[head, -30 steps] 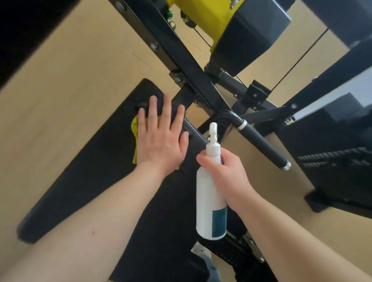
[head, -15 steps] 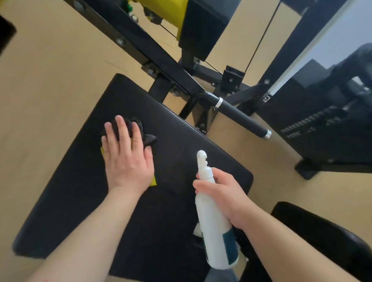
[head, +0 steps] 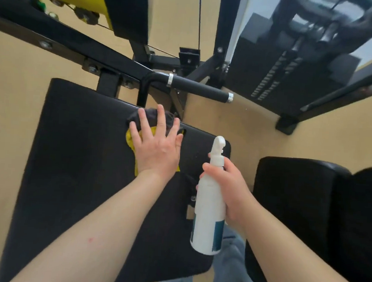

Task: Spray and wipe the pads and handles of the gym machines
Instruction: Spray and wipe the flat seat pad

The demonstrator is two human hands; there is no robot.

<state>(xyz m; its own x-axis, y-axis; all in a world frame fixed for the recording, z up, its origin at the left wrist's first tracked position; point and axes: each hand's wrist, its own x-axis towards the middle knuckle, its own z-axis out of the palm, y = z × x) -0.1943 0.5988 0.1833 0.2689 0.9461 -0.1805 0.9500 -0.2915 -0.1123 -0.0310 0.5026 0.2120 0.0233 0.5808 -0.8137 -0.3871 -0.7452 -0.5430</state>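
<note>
Here, my flat left hand point(head: 157, 154) pressed the cloth point(head: 130, 139) at the pad point(head: 74, 155) edge, where it could slip off; my right hand point(head: 230, 188) gripped the bottle point(head: 208, 219).

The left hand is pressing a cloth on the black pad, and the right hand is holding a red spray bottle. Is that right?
Not quite: the spray bottle is white with a teal label, not red; the head view shows it. The left hand does press a cloth on the black pad, and the right hand holds the bottle.
</note>
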